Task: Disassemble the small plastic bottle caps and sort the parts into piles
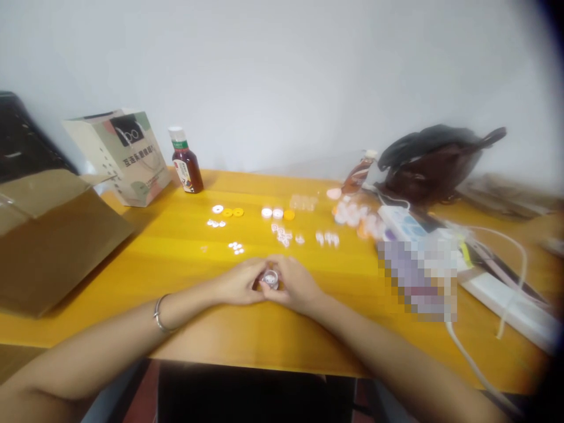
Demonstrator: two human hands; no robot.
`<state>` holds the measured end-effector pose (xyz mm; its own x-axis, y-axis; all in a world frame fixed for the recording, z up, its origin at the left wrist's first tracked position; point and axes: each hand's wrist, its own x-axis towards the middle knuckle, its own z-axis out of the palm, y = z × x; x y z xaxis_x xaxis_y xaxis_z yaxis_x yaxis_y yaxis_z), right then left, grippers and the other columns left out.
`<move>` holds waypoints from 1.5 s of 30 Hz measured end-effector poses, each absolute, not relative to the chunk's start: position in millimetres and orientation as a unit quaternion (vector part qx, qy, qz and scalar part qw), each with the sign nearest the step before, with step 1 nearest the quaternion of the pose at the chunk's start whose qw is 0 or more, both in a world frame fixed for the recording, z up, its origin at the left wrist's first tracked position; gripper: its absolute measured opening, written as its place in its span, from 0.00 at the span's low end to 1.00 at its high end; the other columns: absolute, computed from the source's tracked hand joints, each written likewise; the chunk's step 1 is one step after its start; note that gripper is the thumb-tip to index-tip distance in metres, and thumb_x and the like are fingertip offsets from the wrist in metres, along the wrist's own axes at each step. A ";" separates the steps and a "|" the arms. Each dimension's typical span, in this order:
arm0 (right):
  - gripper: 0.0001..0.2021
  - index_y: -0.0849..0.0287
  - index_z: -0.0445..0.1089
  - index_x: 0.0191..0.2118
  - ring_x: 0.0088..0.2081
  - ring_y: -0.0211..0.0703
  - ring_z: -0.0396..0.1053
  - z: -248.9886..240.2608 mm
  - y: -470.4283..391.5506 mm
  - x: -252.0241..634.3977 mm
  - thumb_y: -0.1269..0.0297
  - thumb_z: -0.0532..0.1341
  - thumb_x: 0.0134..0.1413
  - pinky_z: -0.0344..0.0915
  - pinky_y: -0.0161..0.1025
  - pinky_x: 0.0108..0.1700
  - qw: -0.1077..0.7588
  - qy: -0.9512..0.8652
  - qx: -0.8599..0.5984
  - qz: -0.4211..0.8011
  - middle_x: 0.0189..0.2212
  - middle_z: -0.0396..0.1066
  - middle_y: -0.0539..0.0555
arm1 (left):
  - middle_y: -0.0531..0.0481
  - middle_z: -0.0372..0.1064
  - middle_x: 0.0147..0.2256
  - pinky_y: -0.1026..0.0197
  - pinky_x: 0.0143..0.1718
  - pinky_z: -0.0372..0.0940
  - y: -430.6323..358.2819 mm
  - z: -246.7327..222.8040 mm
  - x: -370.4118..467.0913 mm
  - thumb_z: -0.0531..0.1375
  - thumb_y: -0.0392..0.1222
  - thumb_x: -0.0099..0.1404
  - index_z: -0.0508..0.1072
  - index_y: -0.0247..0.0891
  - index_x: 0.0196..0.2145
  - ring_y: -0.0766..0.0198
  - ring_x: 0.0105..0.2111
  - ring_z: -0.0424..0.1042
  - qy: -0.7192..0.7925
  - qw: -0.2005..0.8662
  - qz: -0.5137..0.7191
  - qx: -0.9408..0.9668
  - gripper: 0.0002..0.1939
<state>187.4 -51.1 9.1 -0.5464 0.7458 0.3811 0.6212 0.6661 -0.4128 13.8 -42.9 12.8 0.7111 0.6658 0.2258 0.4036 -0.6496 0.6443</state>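
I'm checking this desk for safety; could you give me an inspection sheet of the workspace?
Surface: yellow-brown table, glossy.
Things: small round clear container between both hands; beyond it, yellow rings, white rings and small white pieces in groups, too blurred to identify.
Clutter: cardboard box, paper bag and dark-red drink bottle on the left; dark bag and white power strip on the right.
Hands: left and right, bare, fingers around the container.
Cables: a white cable runs to the table's near right edge; another loops by the power strip.
Surroundings: pale wall behind; other people, nothing seen.
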 end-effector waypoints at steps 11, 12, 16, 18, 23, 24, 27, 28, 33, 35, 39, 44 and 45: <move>0.27 0.59 0.53 0.49 0.39 0.44 0.64 21.4 -24.8 225.6 0.61 0.63 0.44 0.63 0.44 0.43 0.280 -0.900 -0.287 0.171 0.38 0.63 0.56 | 0.51 0.62 0.30 0.63 0.31 0.57 -43.5 14.8 9.9 0.59 0.51 0.57 0.63 0.37 0.33 0.65 0.30 0.61 0.336 0.287 0.186 0.878 0.15; 0.25 0.58 0.55 0.46 0.37 0.44 0.64 21.1 -25.9 224.5 0.59 0.64 0.43 0.63 0.43 0.41 0.280 -0.899 -0.294 0.166 0.36 0.63 0.55 | 0.51 0.62 0.30 0.63 0.31 0.57 -43.3 14.4 10.0 0.59 0.51 0.57 0.63 0.37 0.33 0.65 0.30 0.61 0.336 0.287 0.185 0.878 0.15; 0.32 0.58 0.56 0.37 0.31 0.43 0.64 15.8 -40.0 207.0 0.45 0.69 0.28 0.63 0.41 0.33 0.299 -0.882 -0.339 0.137 0.31 0.64 0.53 | 0.51 0.61 0.29 0.63 0.29 0.57 -40.9 9.3 11.8 0.61 0.53 0.53 0.62 0.36 0.31 0.65 0.29 0.61 0.338 0.282 0.191 0.877 0.18; 0.35 0.57 0.56 0.35 0.30 0.44 0.65 12.1 -47.1 196.5 0.43 0.69 0.21 0.63 0.40 0.32 0.314 -0.872 -0.355 0.125 0.29 0.65 0.52 | 0.51 0.61 0.30 0.63 0.29 0.57 -39.5 5.6 12.7 0.62 0.54 0.51 0.62 0.36 0.31 0.64 0.29 0.61 0.337 0.283 0.199 0.875 0.20; 0.28 0.57 0.57 0.34 0.28 0.44 0.67 8.3 -50.7 187.2 0.45 0.67 0.31 0.61 0.39 0.29 0.310 -0.851 -0.414 0.087 0.27 0.67 0.52 | 0.49 0.62 0.31 0.62 0.30 0.58 -39.4 2.6 14.1 0.61 0.53 0.53 0.62 0.36 0.31 0.62 0.30 0.63 0.338 0.275 0.211 0.875 0.18; 0.24 0.57 0.57 0.33 0.28 0.44 0.67 8.2 -50.3 187.2 0.47 0.66 0.37 0.61 0.38 0.29 0.302 -0.850 -0.424 0.087 0.27 0.68 0.52 | 0.49 0.63 0.31 0.62 0.30 0.59 -39.9 3.4 14.4 0.60 0.51 0.54 0.63 0.36 0.32 0.62 0.30 0.63 0.336 0.274 0.213 0.875 0.17; 0.15 0.57 0.58 0.35 0.30 0.44 0.68 8.5 -50.4 187.2 0.56 0.62 0.45 0.62 0.38 0.31 0.277 -0.849 -0.437 0.108 0.28 0.69 0.53 | 0.48 0.64 0.33 0.61 0.32 0.60 -41.2 6.9 15.2 0.59 0.45 0.55 0.63 0.36 0.39 0.62 0.32 0.64 0.318 0.279 0.220 0.879 0.15; 0.14 0.58 0.58 0.36 0.31 0.44 0.68 9.0 -50.7 187.3 0.58 0.61 0.46 0.62 0.38 0.32 0.273 -0.850 -0.435 0.118 0.29 0.70 0.54 | 0.48 0.64 0.34 0.61 0.32 0.60 -41.4 7.8 15.4 0.59 0.43 0.55 0.63 0.36 0.41 0.62 0.32 0.64 0.310 0.282 0.223 0.880 0.16; 0.18 0.59 0.56 0.44 0.34 0.44 0.67 17.8 -49.8 196.5 0.67 0.58 0.45 0.63 0.41 0.36 0.254 -0.884 -0.348 0.181 0.34 0.69 0.55 | 0.48 0.64 0.33 0.62 0.33 0.60 -41.6 9.0 14.1 0.59 0.40 0.55 0.63 0.37 0.36 0.62 0.32 0.64 0.301 0.274 0.228 0.884 0.11; 0.20 0.59 0.55 0.45 0.38 0.46 0.66 23.0 -48.3 204.0 0.70 0.57 0.44 0.63 0.43 0.40 0.248 -0.903 -0.300 0.179 0.38 0.67 0.57 | 0.49 0.63 0.32 0.62 0.32 0.59 -42.0 9.4 13.4 0.59 0.44 0.56 0.63 0.37 0.35 0.62 0.32 0.64 0.307 0.275 0.222 0.884 0.11; 0.24 0.60 0.53 0.48 0.41 0.48 0.64 27.4 -45.7 212.5 0.66 0.59 0.44 0.62 0.46 0.44 0.281 -0.901 -0.298 0.141 0.41 0.64 0.59 | 0.51 0.61 0.29 0.63 0.29 0.56 -42.6 10.7 12.7 0.58 0.51 0.57 0.61 0.37 0.32 0.65 0.29 0.61 0.324 0.263 0.205 0.885 0.15; 0.31 0.60 0.56 0.42 0.34 0.48 0.66 21.5 -47.9 202.5 0.48 0.66 0.34 0.62 0.42 0.34 0.284 -0.875 -0.378 0.100 0.34 0.66 0.57 | 0.51 0.60 0.28 0.64 0.27 0.55 -39.4 6.5 12.6 0.61 0.54 0.54 0.60 0.36 0.29 0.65 0.27 0.60 0.332 0.259 0.193 0.887 0.19; 0.30 0.60 0.57 0.40 0.31 0.47 0.66 20.0 -49.0 199.5 0.46 0.66 0.33 0.62 0.41 0.32 0.283 -0.870 -0.393 0.094 0.31 0.66 0.56 | 0.51 0.60 0.28 0.64 0.26 0.55 -38.6 5.3 12.9 0.61 0.54 0.53 0.60 0.36 0.28 0.65 0.27 0.60 0.335 0.259 0.192 0.885 0.19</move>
<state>199.5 -49.0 20.0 -0.5307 0.7369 0.4187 0.6298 0.6734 -0.3871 12.9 -38.6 5.3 0.7012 0.6932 0.1669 0.4943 -0.6413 0.5868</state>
